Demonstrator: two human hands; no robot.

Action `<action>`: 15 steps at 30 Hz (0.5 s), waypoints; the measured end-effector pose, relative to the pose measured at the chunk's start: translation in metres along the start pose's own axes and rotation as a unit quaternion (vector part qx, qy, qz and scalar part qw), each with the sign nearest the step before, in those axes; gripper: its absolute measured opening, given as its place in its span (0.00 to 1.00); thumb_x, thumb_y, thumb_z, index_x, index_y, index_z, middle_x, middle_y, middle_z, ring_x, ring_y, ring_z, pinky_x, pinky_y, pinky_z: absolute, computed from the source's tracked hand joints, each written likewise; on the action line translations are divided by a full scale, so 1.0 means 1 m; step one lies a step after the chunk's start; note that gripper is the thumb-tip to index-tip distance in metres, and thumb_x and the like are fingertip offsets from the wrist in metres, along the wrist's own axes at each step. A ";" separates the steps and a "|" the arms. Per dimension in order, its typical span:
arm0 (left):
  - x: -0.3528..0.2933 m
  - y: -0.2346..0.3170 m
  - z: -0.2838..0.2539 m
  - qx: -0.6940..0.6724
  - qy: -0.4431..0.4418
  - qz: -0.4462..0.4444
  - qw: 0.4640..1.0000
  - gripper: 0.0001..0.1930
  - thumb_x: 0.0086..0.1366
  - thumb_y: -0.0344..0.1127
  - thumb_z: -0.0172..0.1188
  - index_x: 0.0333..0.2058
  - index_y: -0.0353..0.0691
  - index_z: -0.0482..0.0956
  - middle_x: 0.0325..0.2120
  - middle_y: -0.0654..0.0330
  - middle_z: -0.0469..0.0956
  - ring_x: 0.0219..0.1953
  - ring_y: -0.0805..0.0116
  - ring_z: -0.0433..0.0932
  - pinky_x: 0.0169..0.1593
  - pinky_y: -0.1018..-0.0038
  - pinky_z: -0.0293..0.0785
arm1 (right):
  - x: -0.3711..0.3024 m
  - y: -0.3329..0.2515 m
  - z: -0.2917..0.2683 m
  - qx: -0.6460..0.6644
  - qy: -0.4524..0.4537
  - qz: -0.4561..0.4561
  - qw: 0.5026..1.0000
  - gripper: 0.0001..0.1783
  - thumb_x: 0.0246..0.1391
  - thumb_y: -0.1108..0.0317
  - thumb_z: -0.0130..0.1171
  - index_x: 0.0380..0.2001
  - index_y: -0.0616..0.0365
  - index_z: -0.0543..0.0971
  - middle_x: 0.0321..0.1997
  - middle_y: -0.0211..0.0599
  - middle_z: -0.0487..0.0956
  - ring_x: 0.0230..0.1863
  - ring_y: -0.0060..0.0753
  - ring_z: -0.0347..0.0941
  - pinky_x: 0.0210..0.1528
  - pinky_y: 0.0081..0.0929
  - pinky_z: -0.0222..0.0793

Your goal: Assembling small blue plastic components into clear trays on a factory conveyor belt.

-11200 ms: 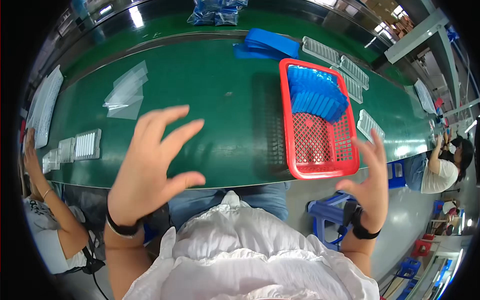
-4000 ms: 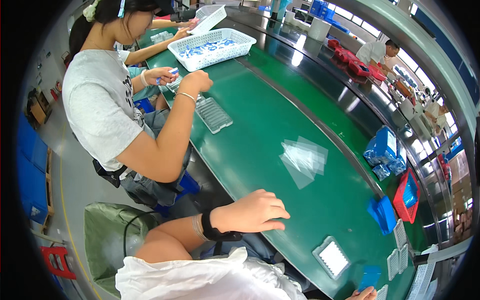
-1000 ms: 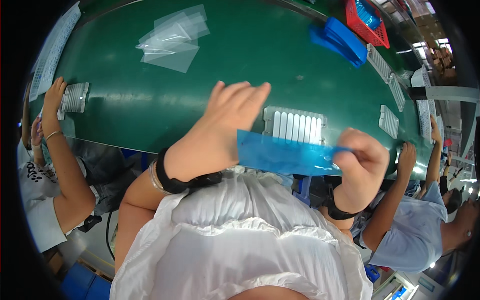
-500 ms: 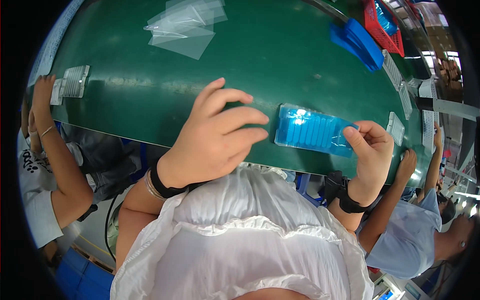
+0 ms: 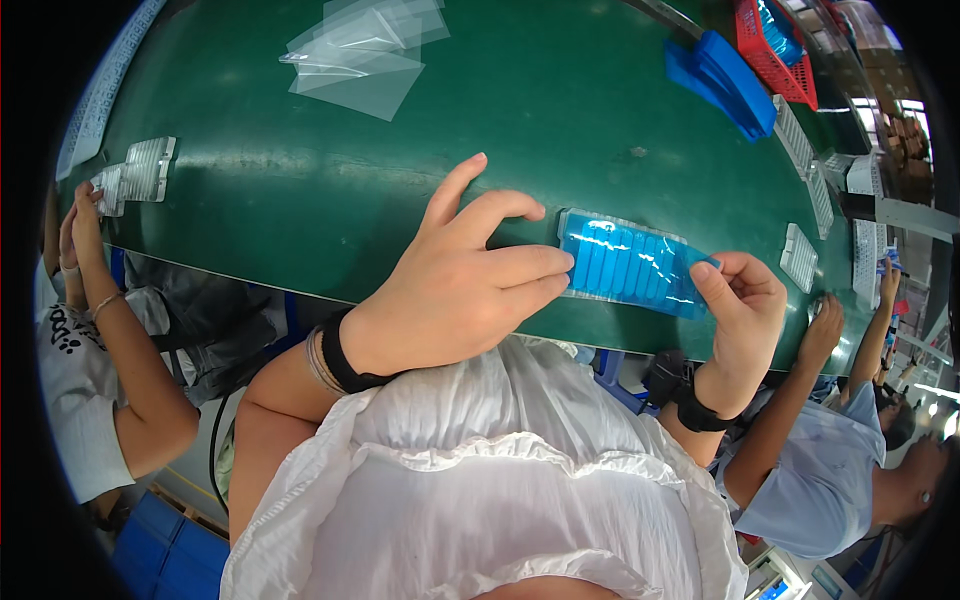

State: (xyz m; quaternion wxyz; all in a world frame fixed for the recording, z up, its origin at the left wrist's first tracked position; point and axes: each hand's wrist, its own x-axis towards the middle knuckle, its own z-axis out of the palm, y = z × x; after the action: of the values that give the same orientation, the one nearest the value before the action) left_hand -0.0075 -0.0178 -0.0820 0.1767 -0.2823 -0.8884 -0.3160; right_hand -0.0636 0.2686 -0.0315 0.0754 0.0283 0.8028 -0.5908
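A ribbed, slotted clear plastic tray with a glossy blue film over it (image 5: 630, 262) lies on the green table, right of centre. My right hand (image 5: 745, 315) pinches the blue film at the tray's right end between thumb and forefinger. Stretched toward the tray from the left, my left hand (image 5: 455, 275) has its fingers apart and holds nothing. Its lower fingertips are at the tray's left edge; whether they press on it I cannot tell.
Clear plastic sheets (image 5: 360, 60) lie loosely piled at the far side. Blue sheets (image 5: 725, 85) and a red basket (image 5: 775, 55) are at the far right. Ribbed clear trays (image 5: 798, 258) lie near a co-worker's hand (image 5: 822, 330). Another person's hands (image 5: 85, 220) handle trays at left.
My left hand has moved right, bringing its fingertips to the tray's left edge. My right hand keeps its pinch on the film.
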 end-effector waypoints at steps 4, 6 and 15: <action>-0.001 0.000 0.006 0.003 -0.005 -0.005 1.000 0.06 0.57 0.35 0.71 0.34 0.48 0.90 0.42 0.75 0.85 0.54 0.60 0.75 0.71 0.38 0.55 | -0.002 0.001 -0.002 -0.012 0.000 0.000 1.000 0.08 0.53 0.75 0.74 0.32 0.67 0.83 0.26 0.26 0.81 0.27 0.12 0.72 0.32 0.12 0.64; -0.001 0.001 0.006 0.005 -0.008 -0.005 1.000 0.06 0.57 0.36 0.71 0.34 0.48 0.90 0.42 0.76 0.85 0.54 0.60 0.75 0.72 0.38 0.54 | -0.004 0.002 -0.001 -0.011 0.009 -0.002 1.000 0.09 0.53 0.75 0.75 0.32 0.67 0.83 0.26 0.25 0.80 0.27 0.12 0.71 0.31 0.12 0.63; -0.003 0.007 0.010 0.054 -0.040 -0.004 0.998 0.04 0.57 0.34 0.68 0.32 0.47 0.86 0.49 0.75 0.79 0.57 0.58 0.69 0.71 0.30 0.48 | -0.008 -0.001 0.002 -0.022 0.016 -0.018 0.999 0.08 0.53 0.76 0.74 0.30 0.65 0.82 0.24 0.23 0.78 0.26 0.10 0.69 0.30 0.12 0.60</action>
State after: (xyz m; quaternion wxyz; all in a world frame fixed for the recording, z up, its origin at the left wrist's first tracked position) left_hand -0.0019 -0.0076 -0.0881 0.1547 -0.2811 -0.9116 -0.2568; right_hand -0.0559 0.2669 -0.0302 0.0525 0.0220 0.8169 -0.5740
